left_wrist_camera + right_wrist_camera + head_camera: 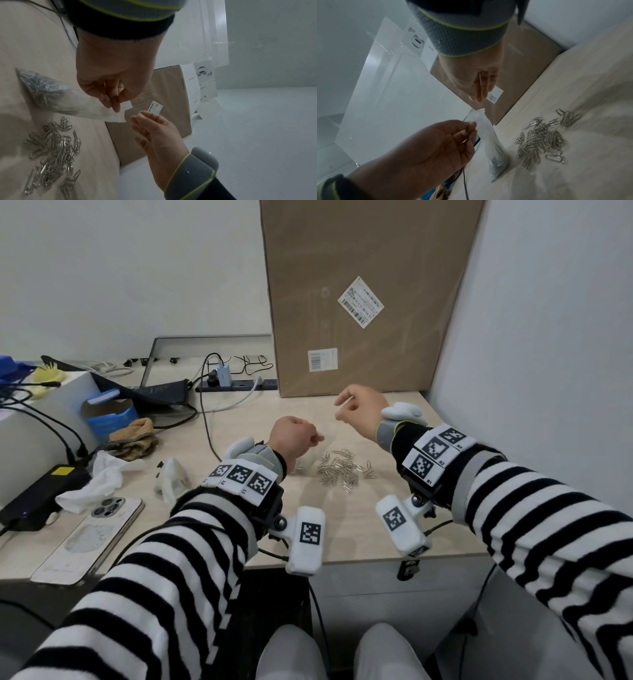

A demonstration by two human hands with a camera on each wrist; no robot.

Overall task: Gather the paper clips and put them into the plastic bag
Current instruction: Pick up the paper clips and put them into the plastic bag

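Loading step: left hand [109, 83] pinches the plastic bag [72, 102] mouth beside the paper clips [53, 152] — right hand [477, 83], fingers pinched on one clip above the bag, must next drop it inside.

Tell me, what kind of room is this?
Probably an office or home work desk: a pale wooden desktop, a black power strip with chargers plugged in, and a tall brown cardboard box leaning against the wall.
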